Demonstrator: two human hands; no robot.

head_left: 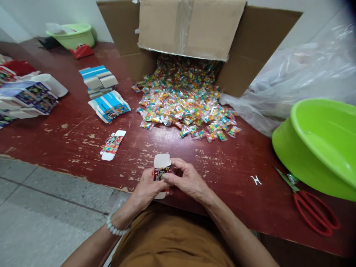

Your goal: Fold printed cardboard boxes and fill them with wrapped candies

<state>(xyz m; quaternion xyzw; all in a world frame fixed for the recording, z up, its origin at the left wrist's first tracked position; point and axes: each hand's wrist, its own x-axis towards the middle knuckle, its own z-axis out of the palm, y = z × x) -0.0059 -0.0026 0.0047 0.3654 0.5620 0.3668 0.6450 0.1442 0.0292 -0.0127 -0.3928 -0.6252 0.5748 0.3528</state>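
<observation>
A small printed cardboard box (162,171) stands upright between my hands near the table's front edge, its white top flap raised and a white flap showing at the bottom. My left hand (146,186) grips its left side. On the right side, my right hand (189,180) holds it too, thumb across the printed front. A flattened red-printed box (113,144) lies on the table to the left. Beyond my hands spreads a heap of small clear packets of colourful candy (185,105), spilling from a large carton (191,27).
Stacks of blue-and-white flat boxes (109,105) and purple boxes (30,96) lie left. A red tape dispenser (82,51) sits by a green basin (76,37). Right are a large green basin (292,148), red-handled scissors (314,211), a white scrap (256,180) and plastic sheeting (306,74).
</observation>
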